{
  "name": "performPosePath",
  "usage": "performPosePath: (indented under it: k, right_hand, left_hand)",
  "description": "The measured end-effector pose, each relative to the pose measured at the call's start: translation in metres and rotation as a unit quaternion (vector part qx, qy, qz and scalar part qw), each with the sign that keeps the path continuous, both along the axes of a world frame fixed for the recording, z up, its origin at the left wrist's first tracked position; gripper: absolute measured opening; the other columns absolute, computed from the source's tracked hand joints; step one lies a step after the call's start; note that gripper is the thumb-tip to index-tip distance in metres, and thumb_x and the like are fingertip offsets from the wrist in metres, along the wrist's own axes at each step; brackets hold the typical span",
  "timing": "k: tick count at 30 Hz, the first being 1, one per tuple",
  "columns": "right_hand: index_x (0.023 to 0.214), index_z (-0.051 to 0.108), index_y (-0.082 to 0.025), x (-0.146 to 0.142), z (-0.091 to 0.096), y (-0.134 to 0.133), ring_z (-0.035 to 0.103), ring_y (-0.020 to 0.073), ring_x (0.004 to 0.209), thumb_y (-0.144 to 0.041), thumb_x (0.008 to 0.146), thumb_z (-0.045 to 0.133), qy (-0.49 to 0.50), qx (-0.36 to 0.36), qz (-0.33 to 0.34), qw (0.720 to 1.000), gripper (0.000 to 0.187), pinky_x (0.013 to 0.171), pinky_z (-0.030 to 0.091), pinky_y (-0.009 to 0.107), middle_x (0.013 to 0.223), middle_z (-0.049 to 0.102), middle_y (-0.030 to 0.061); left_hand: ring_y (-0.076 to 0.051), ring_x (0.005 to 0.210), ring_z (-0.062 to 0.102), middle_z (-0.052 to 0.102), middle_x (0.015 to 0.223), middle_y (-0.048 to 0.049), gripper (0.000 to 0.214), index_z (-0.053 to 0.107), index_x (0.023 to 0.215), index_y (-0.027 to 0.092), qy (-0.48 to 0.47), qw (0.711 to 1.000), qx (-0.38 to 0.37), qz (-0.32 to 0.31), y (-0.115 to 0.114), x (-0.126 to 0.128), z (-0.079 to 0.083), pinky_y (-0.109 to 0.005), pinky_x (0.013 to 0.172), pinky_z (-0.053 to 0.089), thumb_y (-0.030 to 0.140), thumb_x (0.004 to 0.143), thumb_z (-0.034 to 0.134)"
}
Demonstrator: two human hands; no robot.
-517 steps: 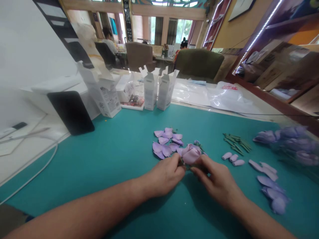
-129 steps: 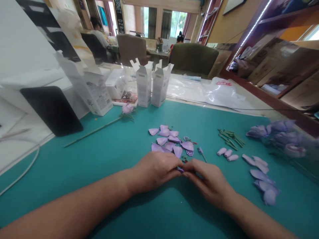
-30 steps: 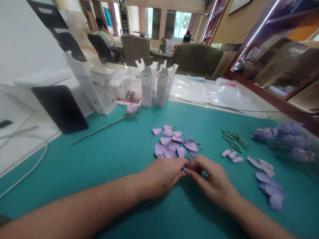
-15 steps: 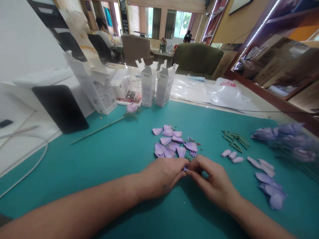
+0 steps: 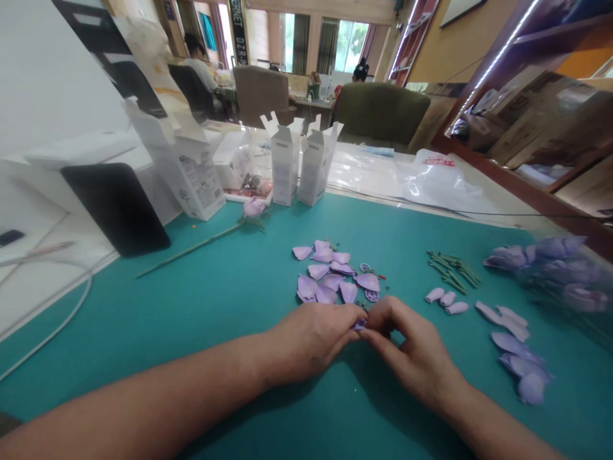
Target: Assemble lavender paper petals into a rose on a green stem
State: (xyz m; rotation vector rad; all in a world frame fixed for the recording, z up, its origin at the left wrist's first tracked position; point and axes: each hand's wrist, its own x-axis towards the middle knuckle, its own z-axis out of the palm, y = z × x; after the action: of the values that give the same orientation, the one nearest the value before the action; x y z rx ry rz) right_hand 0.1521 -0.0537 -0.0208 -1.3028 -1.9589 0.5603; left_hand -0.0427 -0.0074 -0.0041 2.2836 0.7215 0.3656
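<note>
My left hand (image 5: 322, 332) and my right hand (image 5: 407, 342) meet fingertip to fingertip low over the mat. Between them is a small purple piece (image 5: 359, 324), mostly covered by the fingers; its exact kind is hidden. Both hands are closed in a pinch on it. Just beyond the fingers lies a cluster of loose lilac petals (image 5: 325, 293). Beside the petals are a purple openwork disc (image 5: 371, 296), a second ring-like disc (image 5: 364, 268) and tiny green bits.
The teal mat (image 5: 230, 287) carries a pink artificial rose (image 5: 253, 207), green stem pieces (image 5: 453, 271), small pale bud parts (image 5: 447, 299), larger petals (image 5: 522, 367) and wrapped purple flowers (image 5: 550, 262). White boxes (image 5: 286, 167) and a black tablet-like panel (image 5: 117, 207) stand behind. Two people sit farther back.
Both hands have shifted very slightly to the right with the purple piece, and a little more of it shows between the fingertips. Everything else lies as before.
</note>
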Motion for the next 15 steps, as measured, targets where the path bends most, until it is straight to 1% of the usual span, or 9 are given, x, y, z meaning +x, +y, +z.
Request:
performPosePath:
  k: [2, 5, 8, 10, 15]
  right_hand:
    - [0.077, 0.046, -0.022, 0.001, -0.001, 0.001, 0.049, 0.0159, 0.062, -0.030, 0.095, 0.051, 0.000, -0.008, -0.007, 1.000, 0.021, 0.053, 0.040, 0.024, 0.071, 0.054, 0.0007]
    - [0.074, 0.047, -0.021, 0.003, -0.002, 0.004, 0.047, 0.0152, 0.060, -0.032, 0.095, 0.050, -0.015, -0.013, 0.004, 1.000, 0.023, 0.053, 0.038, 0.024, 0.068, 0.053, -0.0003]
    - [0.074, 0.048, -0.021, 0.003, -0.002, 0.006, 0.047, 0.0150, 0.059, -0.032, 0.095, 0.050, -0.019, -0.019, 0.010, 1.000, 0.023, 0.052, 0.038, 0.023, 0.067, 0.053, -0.0011]
    - [0.074, 0.048, -0.021, 0.003, -0.001, 0.006, 0.047, 0.0149, 0.059, -0.031, 0.095, 0.049, -0.020, -0.025, 0.014, 0.999, 0.023, 0.052, 0.038, 0.023, 0.066, 0.053, -0.0014]
    - [0.075, 0.049, -0.021, 0.004, -0.001, 0.007, 0.047, 0.0137, 0.058, -0.029, 0.096, 0.046, -0.021, -0.022, 0.040, 0.999, 0.023, 0.052, 0.038, 0.022, 0.066, 0.052, -0.0027]
  left_hand:
    - [-0.022, 0.088, 0.062, 0.067, 0.099, -0.0075, 0.027, 0.056, 0.114, 0.019, -0.003, 1.000, -0.007, -0.002, 0.000, 0.000, 0.001, -0.030, 0.076, 0.047, 0.030, 0.098, 0.037]
    - [-0.019, 0.089, 0.061, 0.067, 0.101, -0.0061, 0.026, 0.056, 0.114, 0.020, -0.004, 0.999, -0.033, -0.001, 0.001, 0.000, 0.006, -0.028, 0.077, 0.045, 0.028, 0.099, 0.037]
    - [-0.019, 0.088, 0.061, 0.067, 0.101, -0.0051, 0.021, 0.057, 0.113, 0.019, 0.014, 0.998, -0.058, 0.015, 0.000, 0.001, 0.011, -0.027, 0.074, 0.044, 0.026, 0.096, 0.046]
    - [-0.019, 0.087, 0.062, 0.068, 0.099, -0.0043, 0.021, 0.057, 0.112, 0.019, 0.022, 0.997, -0.066, 0.031, 0.000, 0.001, 0.013, -0.027, 0.073, 0.043, 0.027, 0.094, 0.051]
    - [-0.019, 0.085, 0.062, 0.068, 0.096, -0.0032, 0.019, 0.058, 0.107, 0.019, 0.031, 0.995, -0.075, 0.049, 0.000, 0.002, 0.014, -0.027, 0.070, 0.043, 0.031, 0.094, 0.052]
